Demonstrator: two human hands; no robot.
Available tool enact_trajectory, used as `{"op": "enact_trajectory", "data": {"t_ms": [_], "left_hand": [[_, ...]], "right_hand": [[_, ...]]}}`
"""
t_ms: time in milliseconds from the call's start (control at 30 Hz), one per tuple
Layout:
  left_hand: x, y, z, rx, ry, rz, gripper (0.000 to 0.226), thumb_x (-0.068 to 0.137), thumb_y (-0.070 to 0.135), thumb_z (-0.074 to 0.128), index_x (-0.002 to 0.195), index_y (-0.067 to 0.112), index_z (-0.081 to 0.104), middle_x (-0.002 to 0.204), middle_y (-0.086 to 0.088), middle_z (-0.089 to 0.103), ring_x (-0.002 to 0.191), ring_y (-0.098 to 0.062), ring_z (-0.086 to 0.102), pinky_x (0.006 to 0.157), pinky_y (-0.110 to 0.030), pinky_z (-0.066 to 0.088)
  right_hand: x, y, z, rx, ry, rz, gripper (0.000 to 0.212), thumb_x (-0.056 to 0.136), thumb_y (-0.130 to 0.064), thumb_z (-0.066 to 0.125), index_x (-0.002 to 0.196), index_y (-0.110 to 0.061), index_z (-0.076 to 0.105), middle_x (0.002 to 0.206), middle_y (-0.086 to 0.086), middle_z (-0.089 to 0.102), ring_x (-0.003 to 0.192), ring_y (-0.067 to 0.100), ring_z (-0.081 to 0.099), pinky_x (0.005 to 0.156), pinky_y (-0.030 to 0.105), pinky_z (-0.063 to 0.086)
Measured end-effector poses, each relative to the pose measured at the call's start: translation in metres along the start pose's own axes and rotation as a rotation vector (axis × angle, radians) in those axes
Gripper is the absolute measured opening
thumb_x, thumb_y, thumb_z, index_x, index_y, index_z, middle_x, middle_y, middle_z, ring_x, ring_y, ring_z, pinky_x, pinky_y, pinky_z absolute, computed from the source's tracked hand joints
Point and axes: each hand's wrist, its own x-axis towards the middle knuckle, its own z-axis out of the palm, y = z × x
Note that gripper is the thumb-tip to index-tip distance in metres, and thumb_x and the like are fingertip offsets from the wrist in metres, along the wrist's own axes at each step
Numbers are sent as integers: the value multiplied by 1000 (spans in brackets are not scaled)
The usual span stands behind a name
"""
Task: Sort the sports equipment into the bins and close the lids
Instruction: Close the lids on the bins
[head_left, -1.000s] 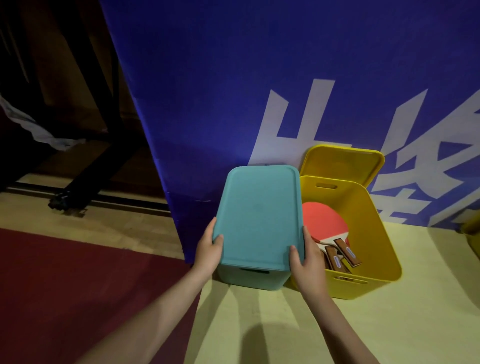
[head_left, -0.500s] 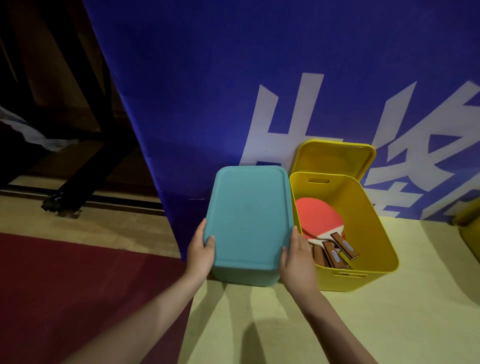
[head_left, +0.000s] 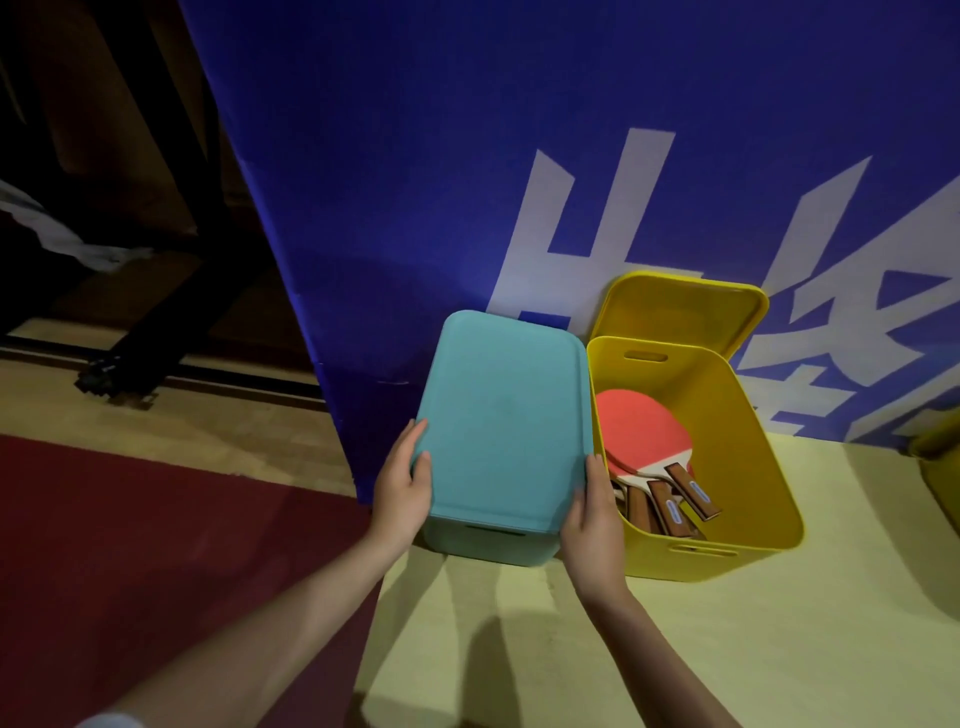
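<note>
Left hand (head_left: 402, 486) and right hand (head_left: 592, 512) grip the teal lid's (head_left: 501, 421) near corners, seemingly seated on the teal bin (head_left: 488, 545); beside it, touching, the open yellow bin (head_left: 748, 467) holds table tennis paddles (head_left: 649, 452)
</note>
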Motion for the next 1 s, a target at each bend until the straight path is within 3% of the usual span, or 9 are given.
{"op": "enact_trajectory", "data": {"t_ms": [133,233,367,467,567,700,833,1000], "left_hand": [[1,-1,2,-79,2,11,41,99,6,43,136,23,49,146,9,41,136,2,34,115,-24,26],[4,-2,2,-54,-16,49,41,99,5,42,135,22,49,146,10,39,136,3,31,113,-19,24],[6,-4,1,0,-3,-15,41,99,5,40,138,17,48,145,3,42,135,-7,36,115,-27,26],[9,-3,-2,39,-53,-21,43,100,6,37,141,16,43,149,0,37,139,-11,32,115,-23,23],[9,-3,-5,142,-145,6,45,101,9,35,146,17,35,156,1,25,143,-7,20,108,-10,15],[7,-1,-7,98,-137,18,45,101,8,35,145,19,37,157,3,22,139,1,17,99,5,13],[10,5,-2,85,-129,14,45,101,5,35,144,17,39,155,2,27,144,-8,20,105,-3,15],[15,5,-6,326,-212,27,49,102,12,32,150,18,24,158,-2,17,145,-13,17,101,-9,15]], "right_hand": [[-7,-3,0,16,44,-5,50,99,-6,38,147,-17,31,157,-4,22,142,3,18,113,21,19],[-9,0,2,37,73,-17,49,98,-4,38,145,-18,35,157,-4,22,137,-4,16,111,18,19],[6,-2,5,32,29,27,53,97,-3,37,148,-16,27,155,-1,27,142,10,24,117,34,25],[12,-3,8,7,25,27,56,96,-1,37,149,-12,25,154,4,30,142,17,27,116,41,28],[9,0,6,-14,38,12,56,95,2,37,149,-11,26,154,5,30,142,18,26,116,41,28],[1,-3,7,22,91,11,52,97,2,37,146,-16,34,156,3,26,144,15,22,115,30,24],[-2,-4,8,74,142,30,52,96,3,37,145,-15,36,154,3,29,143,15,25,116,37,27],[7,-4,6,-21,73,29,57,94,2,37,149,-11,26,152,8,32,139,22,32,113,41,32]]}}
